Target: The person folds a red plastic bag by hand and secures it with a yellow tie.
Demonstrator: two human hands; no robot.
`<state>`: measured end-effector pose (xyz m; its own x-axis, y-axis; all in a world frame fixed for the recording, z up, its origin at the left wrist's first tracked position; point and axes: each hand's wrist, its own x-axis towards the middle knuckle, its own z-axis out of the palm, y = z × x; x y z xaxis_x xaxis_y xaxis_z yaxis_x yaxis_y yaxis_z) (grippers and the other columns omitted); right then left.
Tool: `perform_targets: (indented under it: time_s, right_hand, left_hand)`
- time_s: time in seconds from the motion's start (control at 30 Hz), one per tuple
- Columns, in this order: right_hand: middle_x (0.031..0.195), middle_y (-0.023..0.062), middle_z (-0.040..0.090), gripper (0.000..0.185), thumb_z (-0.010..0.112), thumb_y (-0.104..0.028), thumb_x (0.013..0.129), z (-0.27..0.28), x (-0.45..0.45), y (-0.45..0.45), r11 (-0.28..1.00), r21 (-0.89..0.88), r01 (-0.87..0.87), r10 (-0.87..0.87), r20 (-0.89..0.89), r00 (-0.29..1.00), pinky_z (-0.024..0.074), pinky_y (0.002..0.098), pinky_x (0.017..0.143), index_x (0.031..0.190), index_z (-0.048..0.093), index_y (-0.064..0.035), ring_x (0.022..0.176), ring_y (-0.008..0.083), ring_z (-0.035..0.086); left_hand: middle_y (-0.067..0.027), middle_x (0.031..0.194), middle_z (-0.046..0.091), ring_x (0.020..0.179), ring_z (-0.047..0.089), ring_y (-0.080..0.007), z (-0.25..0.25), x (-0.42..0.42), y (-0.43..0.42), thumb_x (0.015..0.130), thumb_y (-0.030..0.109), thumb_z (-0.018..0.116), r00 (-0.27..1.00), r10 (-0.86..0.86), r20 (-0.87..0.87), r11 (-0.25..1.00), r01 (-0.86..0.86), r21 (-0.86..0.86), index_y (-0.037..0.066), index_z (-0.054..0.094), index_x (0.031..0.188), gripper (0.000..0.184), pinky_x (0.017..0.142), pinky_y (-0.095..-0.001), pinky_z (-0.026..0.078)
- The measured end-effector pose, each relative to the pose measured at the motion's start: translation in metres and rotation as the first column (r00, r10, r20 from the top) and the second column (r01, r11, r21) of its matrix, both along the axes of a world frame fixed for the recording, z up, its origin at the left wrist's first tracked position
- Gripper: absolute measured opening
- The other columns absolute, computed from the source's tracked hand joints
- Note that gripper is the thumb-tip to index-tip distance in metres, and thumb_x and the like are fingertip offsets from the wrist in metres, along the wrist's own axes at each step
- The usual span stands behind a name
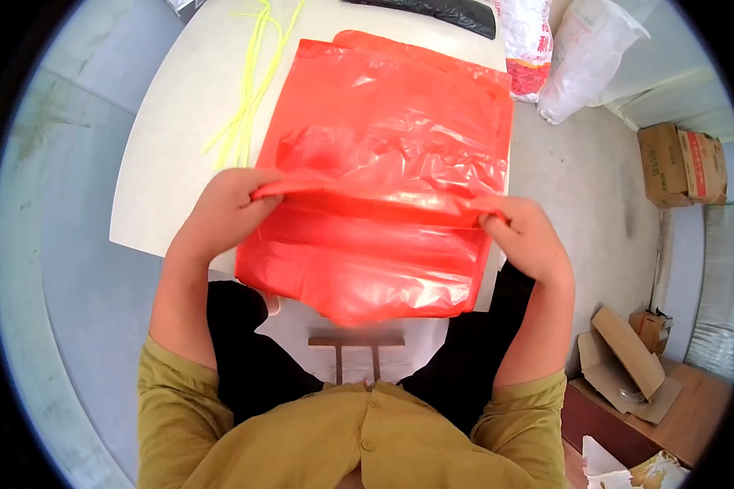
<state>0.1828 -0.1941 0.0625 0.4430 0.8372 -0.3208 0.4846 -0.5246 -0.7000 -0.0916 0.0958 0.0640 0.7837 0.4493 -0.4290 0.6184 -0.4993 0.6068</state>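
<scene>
Red plastic sheets or bags (391, 122) lie stacked on a pale table (163, 163), their near end hanging over the table's front edge. My left hand (240, 208) is closed on the left side of the top red plastic, pinching a fold of it. On the right side, my right hand (526, 236) pinches the same plastic between thumb and fingers. A raised crease runs between the two hands. Yellow-green strips (253, 90) lie on the table, left of the red plastic and beyond my left hand.
A black rolled plastic bundle (440, 12) lies at the table's far edge. White sacks (587, 57) stand beyond the table on the right. Cardboard boxes (681, 163) are at the far right, and an opened carton (620, 367) is at the lower right.
</scene>
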Motion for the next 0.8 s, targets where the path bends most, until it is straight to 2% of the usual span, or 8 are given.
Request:
perform_targets:
  time_s: [0.07, 0.1, 0.2, 0.23, 0.33, 0.43, 0.63, 0.8]
  right_hand:
    - [0.093, 0.0225, 0.071, 0.028, 0.059, -0.015, 0.094, -0.009, 0.009, 0.001, 0.989, 0.021, 0.146, -0.147, 0.106, 0.983, 0.0539, 0.038, 0.077, 0.113, 0.073, -0.0018, 0.085, 0.0299, 0.07]
    - [0.099, 0.0207, 0.071, 0.028, 0.065, -0.017, 0.093, -0.014, 0.01, 0.007, 0.952, 0.089, 0.294, -0.305, 0.141, 0.942, 0.0525, 0.0411, 0.083, 0.116, 0.07, -0.002, 0.095, 0.0328, 0.069]
    - [0.111, 0.0188, 0.071, 0.037, 0.072, -0.018, 0.09, -0.026, 0.012, 0.026, 0.855, 0.519, -0.013, -0.366, 0.62, 0.694, 0.049, 0.0452, 0.096, 0.124, 0.068, -0.0042, 0.109, 0.0365, 0.065]
    - [0.142, 0.018, 0.061, 0.053, 0.077, -0.016, 0.09, -0.027, 0.007, 0.025, 0.912, 0.409, 0.012, -0.264, 0.566, 0.781, 0.0439, 0.0459, 0.111, 0.139, 0.061, -0.0054, 0.133, 0.037, 0.055]
    - [0.153, 0.0177, 0.052, 0.061, 0.077, -0.017, 0.088, -0.028, -0.019, 0.046, 0.936, 0.262, -0.234, 0.048, 0.564, 0.824, 0.037, 0.0477, 0.119, 0.145, 0.057, -0.0093, 0.145, 0.0364, 0.044]
    - [0.163, 0.0146, 0.041, 0.071, 0.078, -0.019, 0.086, -0.051, -0.034, 0.053, 0.947, 0.095, -0.306, 0.176, 0.644, 0.744, 0.0301, 0.05, 0.124, 0.152, 0.05, -0.0132, 0.153, 0.0368, 0.032]
    - [0.152, 0.0151, 0.051, 0.065, 0.074, -0.009, 0.081, -0.073, -0.02, 0.047, 0.953, 0.116, -0.279, 0.106, 0.735, 0.669, 0.0373, 0.0527, 0.115, 0.143, 0.056, -0.0111, 0.142, 0.0352, 0.046]
    - [0.15, 0.0089, 0.057, 0.063, 0.068, 0.001, 0.082, -0.071, -0.006, 0.038, 0.99, 0.039, -0.137, 0.077, 0.66, 0.748, 0.0351, 0.0515, 0.12, 0.142, 0.06, -0.0139, 0.144, 0.0352, 0.046]
  left_hand:
    - [-0.0135, 0.124, 0.072, 0.125, 0.063, -0.0276, -0.003, 0.014, 0.003, 0.093, 0.004, 0.064, 0.99, 0.132, 0.042, 0.991, -0.132, -0.004, 0.006, 0.068, 0.125, 0.032, 0.108, -0.037, 0.048]
    - [-0.014, 0.125, 0.071, 0.125, 0.063, -0.0274, -0.007, 0.019, 0.006, 0.094, 0.006, 0.065, 0.979, 0.196, 0.061, 0.981, -0.196, -0.009, 0.005, 0.068, 0.126, 0.032, 0.105, -0.035, 0.05]
    - [-0.0146, 0.134, 0.067, 0.127, 0.062, -0.0286, -0.042, 0.036, 0.008, 0.093, 0.008, 0.07, 0.874, 0.117, 0.472, 0.887, -0.305, 0.346, 0.006, 0.064, 0.132, 0.04, 0.107, -0.0352, 0.049]
    - [-0.0141, 0.146, 0.059, 0.137, 0.054, -0.0316, -0.049, 0.042, 0.008, 0.088, 0.011, 0.076, 0.876, -0.012, 0.482, 0.856, -0.24, 0.457, 0.008, 0.06, 0.139, 0.054, 0.112, -0.0395, 0.046]
    - [-0.0127, 0.156, 0.049, 0.147, 0.042, -0.035, -0.053, 0.057, -0.024, 0.083, 0.016, 0.08, 0.867, -0.338, 0.367, 0.737, 0.001, 0.676, 0.01, 0.055, 0.146, 0.067, 0.119, -0.0468, 0.038]
    - [-0.0121, 0.163, 0.04, 0.152, 0.034, -0.0372, -0.06, 0.07, -0.047, 0.08, 0.017, 0.079, 0.852, -0.463, 0.245, 0.753, 0.233, 0.616, 0.012, 0.05, 0.152, 0.078, 0.123, -0.0523, 0.032]
    - [-0.0129, 0.164, 0.038, 0.153, 0.034, -0.0344, -0.072, 0.078, -0.04, 0.083, 0.007, 0.069, 0.891, -0.439, 0.118, 0.73, 0.278, 0.624, 0.012, 0.047, 0.155, 0.075, 0.124, -0.0519, 0.03]
    - [-0.0114, 0.156, 0.051, 0.145, 0.046, -0.0305, -0.078, 0.065, -0.026, 0.085, -0.002, 0.061, 0.924, -0.376, 0.075, 0.647, 0.203, 0.735, 0.009, 0.054, 0.148, 0.064, 0.116, -0.043, 0.042]
